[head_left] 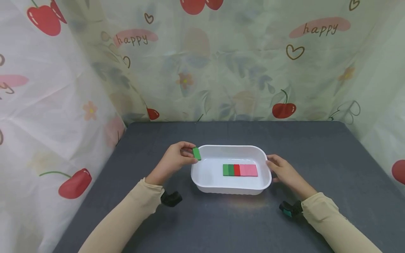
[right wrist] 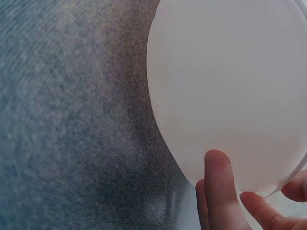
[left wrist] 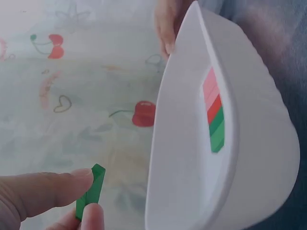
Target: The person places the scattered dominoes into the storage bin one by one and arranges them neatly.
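Between thumb and fingers, my left hand [head_left: 175,158] pinches a thin green block [head_left: 197,153] at the left rim of a white plastic basin [head_left: 215,189]. The left wrist view shows that green block [left wrist: 97,184] apart from the basin wall. My right hand [head_left: 286,172] grips the basin's right end, thumb at the rim and fingers [right wrist: 220,187] against the outer wall. Inside the basin lies a side-by-side row: a light green block [head_left: 225,170], a dark green block [head_left: 231,170], a red block [head_left: 236,170] and pink blocks [head_left: 248,170], whose number I cannot tell.
The basin stands on a dark grey table [head_left: 234,225]. A patterned curtain [head_left: 215,77] with cherries and writing hangs along the back and both sides. Dark wrist devices show below the left sleeve [head_left: 136,200] and the right sleeve [head_left: 332,218].
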{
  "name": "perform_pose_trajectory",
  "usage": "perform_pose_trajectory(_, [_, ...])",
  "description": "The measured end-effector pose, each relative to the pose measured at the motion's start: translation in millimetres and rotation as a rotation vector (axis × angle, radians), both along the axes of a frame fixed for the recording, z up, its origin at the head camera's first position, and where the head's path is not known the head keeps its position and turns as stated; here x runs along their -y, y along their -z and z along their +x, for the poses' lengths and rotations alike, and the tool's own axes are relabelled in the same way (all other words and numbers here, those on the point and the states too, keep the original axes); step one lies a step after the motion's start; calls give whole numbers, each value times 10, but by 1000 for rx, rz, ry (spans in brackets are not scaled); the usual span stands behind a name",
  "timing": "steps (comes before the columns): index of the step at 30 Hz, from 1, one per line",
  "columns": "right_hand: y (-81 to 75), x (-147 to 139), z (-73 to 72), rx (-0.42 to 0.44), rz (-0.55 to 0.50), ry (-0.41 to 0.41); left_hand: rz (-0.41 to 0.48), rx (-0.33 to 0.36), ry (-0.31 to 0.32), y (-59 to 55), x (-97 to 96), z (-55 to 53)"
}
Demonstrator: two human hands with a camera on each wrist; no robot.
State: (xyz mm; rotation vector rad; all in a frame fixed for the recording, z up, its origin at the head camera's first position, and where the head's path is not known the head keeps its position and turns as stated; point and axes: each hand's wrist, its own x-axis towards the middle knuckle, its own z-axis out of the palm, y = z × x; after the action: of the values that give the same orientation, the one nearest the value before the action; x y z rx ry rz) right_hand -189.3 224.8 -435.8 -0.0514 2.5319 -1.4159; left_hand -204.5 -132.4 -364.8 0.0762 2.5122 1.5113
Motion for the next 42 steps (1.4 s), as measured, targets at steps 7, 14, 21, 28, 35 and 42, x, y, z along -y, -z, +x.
perform_pose_trajectory(7, [5,-4,6,6,6,0,15,5,60,189,-258,-20])
perform_pose_trajectory(14, [-2,-7,6,0,4,-4,-1,-11,116,361,-451,-64])
perform_pose_trajectory(21, [-10,-8,5,-9,3,-9,-59,-18,132,471,-588,-148])
perform_pose_trajectory(28, [4,-6,12,-8,4,-5,-143,-66,159,573,-688,-222])
perform_pose_trajectory(35, [8,6,40,-14,-5,-5,-210,-44,163,651,-733,-249])
perform_pose_trajectory(42, [6,-8,12,-19,-1,-5,-257,-26,166,658,-771,-241])
